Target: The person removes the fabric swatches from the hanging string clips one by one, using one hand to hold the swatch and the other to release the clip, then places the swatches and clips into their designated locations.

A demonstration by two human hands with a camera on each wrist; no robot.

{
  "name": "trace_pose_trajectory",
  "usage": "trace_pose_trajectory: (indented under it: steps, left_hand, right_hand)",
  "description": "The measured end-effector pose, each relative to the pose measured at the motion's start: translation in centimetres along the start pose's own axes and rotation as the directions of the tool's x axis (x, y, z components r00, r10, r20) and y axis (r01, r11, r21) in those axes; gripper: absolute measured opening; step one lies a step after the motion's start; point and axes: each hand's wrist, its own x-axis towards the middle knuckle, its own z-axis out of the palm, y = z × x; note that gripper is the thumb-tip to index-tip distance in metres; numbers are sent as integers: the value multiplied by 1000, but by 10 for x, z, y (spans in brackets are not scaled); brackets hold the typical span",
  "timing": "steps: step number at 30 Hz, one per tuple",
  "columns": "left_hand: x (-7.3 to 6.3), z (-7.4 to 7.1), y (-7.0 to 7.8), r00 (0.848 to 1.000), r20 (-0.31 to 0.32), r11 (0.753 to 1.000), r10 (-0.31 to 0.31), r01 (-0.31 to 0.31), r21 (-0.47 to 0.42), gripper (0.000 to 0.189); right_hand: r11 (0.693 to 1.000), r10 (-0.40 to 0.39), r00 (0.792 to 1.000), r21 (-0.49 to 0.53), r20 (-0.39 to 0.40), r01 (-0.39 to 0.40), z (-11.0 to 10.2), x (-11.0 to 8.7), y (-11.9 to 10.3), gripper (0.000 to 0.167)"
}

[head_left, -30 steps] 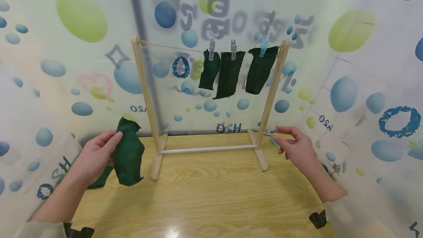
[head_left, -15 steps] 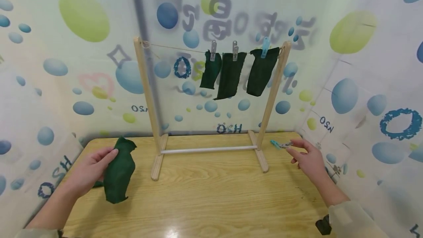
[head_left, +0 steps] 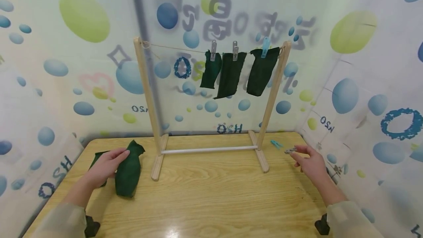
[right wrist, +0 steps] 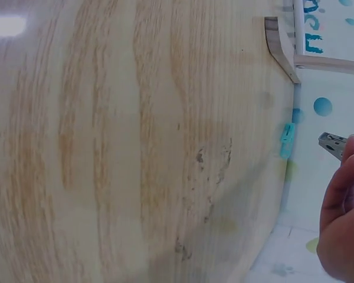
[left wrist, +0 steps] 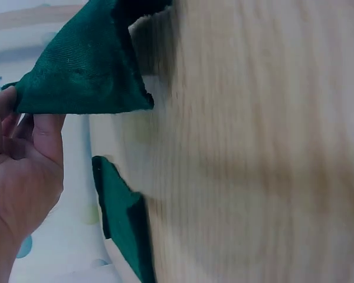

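My left hand (head_left: 107, 166) pinches a dark green cloth piece (head_left: 128, 175) by its upper edge, and the rest hangs down over the table's left side. Partly behind that hand, a second green cloth (left wrist: 124, 218) lies at the table's left edge. On the right, my right hand (head_left: 312, 166) holds a small grey clothespin (head_left: 290, 150) between thumb and fingertips. A turquoise clothespin (head_left: 276, 144) rests on the table just beyond it. Three green cloths hang from a string (head_left: 178, 49), the rightmost cloth (head_left: 262, 76) under a light blue clothespin (head_left: 265, 48), the others under grey ones.
A wooden frame stands at the back of the table (head_left: 205, 201), with a left post (head_left: 147, 94), a right post (head_left: 274, 94) and a white crossbar (head_left: 208, 150) low between its feet. Patterned curtains (head_left: 82, 120) enclose the back and sides.
My left hand has lowered the cloth, dipping left and then coming back right. My right hand has drawn the grey clothespin down and right, away from the right post, uncovering the turquoise one.
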Motion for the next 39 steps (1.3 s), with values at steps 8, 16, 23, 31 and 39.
trace_pose_trajectory:
  steps: [8, 16, 23, 31, 39]
  left_hand:
    - [25, 6, -3, 997, 40, 996, -62, 64, -60, 83]
    - [28, 7, -7, 996, -12, 996, -87, 87, 8, 79]
    - [27, 1, -11, 996, -87, 969, -7, 28, 245, 70]
    - [18, -4, -5, 996, -88, 946, 29, 1, 324, 63]
    - [11, -10, -10, 990, -112, 922, 87, -37, 387, 58]
  right_hand:
    - [1000, 6, 1000, -22, -10, -7, 3, 5, 11, 60]
    - [997, 72, 996, -29, -46, -73, 4, 10, 23, 62]
    - [993, 122, 987, 6, -100, -122, 7, 17, 34, 56]
    - [987, 159, 981, 26, -116, -156, 9, 26, 47, 58]
    - [987, 159, 982, 5, -105, -160, 9, 29, 48, 60]
